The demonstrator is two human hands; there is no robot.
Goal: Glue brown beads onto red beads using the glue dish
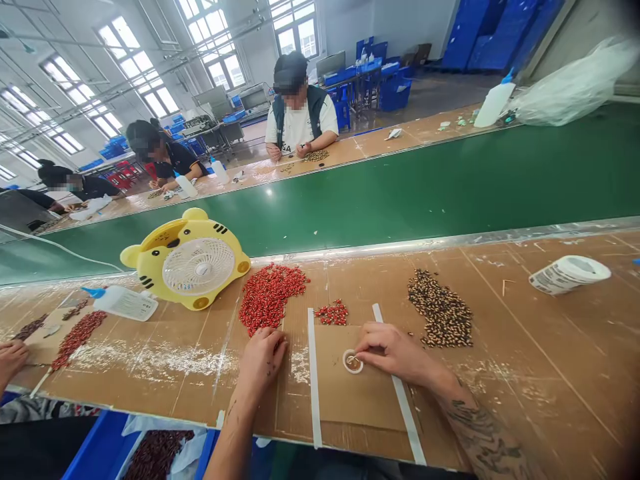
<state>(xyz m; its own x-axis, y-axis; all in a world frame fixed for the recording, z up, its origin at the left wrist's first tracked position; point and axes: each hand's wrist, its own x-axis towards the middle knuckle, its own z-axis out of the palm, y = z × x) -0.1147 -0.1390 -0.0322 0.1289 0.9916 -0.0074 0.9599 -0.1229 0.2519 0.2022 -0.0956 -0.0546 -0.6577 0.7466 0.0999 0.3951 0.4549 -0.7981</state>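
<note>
My left hand [261, 360] rests on the cardboard worktop with fingers curled, its fingertips at the near edge of a big pile of red pieces [267, 295]. My right hand [393, 350] is pinched on a thin stick whose tip dips into a small white cap [353, 361]. The cap sits on a cardboard sheet between two white strips [313, 380]. A small heap of red pieces [332, 312] lies just beyond the cap. A pile of dark brown pieces [442, 311] lies right of my right hand.
A yellow tiger-shaped fan [187, 265] and a white squeeze bottle [123, 302] lie at the left. A tape roll [567, 273] sits far right. A green conveyor belt [400, 193] runs behind the worktop. Other people work across it; another person's hand [10, 360] shows far left.
</note>
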